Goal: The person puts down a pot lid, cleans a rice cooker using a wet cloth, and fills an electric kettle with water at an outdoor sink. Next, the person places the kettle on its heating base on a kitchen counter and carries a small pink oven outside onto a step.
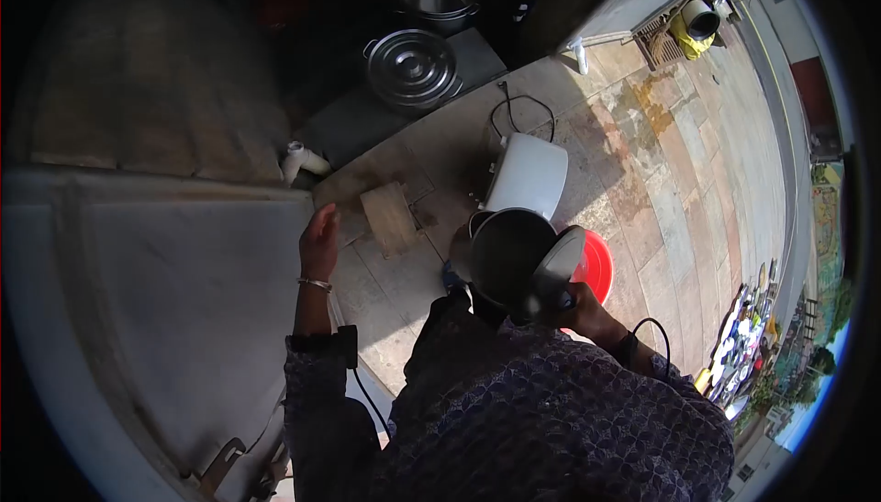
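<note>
Fingers curled, my right hand grips a dark vessel at the bucket's side; I can't tell if they touch. Nothing is in my left hand, its fingers extended beside the grey panel. A white box blocks the floor just beyond the bucket, its cord trailing further off. The vessel partly hides a red basin; 2 metal pots, 1 lidded, stand farther away.

Beyond the bucket lies the box, then the cord; at the bucket's right, a vessel, then the basin; far ahead-left of the bucket, a pot on the ledge.
</note>
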Demonstrator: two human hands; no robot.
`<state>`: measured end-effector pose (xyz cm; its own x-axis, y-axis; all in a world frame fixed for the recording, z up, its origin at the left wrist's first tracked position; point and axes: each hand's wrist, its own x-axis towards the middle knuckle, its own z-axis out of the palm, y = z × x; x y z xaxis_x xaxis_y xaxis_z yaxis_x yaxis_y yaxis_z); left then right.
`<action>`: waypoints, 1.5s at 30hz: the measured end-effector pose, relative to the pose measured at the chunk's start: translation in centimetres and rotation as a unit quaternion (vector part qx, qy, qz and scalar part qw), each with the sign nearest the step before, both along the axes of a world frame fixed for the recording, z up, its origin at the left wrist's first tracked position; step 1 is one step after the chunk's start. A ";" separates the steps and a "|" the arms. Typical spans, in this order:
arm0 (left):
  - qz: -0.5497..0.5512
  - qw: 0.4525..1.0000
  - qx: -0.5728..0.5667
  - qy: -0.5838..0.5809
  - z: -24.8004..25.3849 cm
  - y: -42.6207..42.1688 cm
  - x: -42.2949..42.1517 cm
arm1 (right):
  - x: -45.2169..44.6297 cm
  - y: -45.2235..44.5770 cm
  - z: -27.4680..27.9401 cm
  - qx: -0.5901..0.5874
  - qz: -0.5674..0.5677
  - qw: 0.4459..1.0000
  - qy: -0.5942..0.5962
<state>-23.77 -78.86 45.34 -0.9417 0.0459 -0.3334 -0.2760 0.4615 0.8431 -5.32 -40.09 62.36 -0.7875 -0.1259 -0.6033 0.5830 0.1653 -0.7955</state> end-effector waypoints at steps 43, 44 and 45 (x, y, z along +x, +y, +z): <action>0.218 0.956 0.110 -0.165 -7.4 -23.0 -45.2 | -75.0 -23.3 -10.4 -0.022 0.104 0.991 -0.081; 0.213 0.956 0.109 -0.168 -7.2 -23.1 -46.2 | -76.2 -23.8 -10.0 -0.023 0.099 0.991 -0.083; 0.221 0.948 0.114 -0.196 -7.1 -23.1 -47.2 | -77.4 -24.3 -9.7 -0.018 0.110 0.991 -0.072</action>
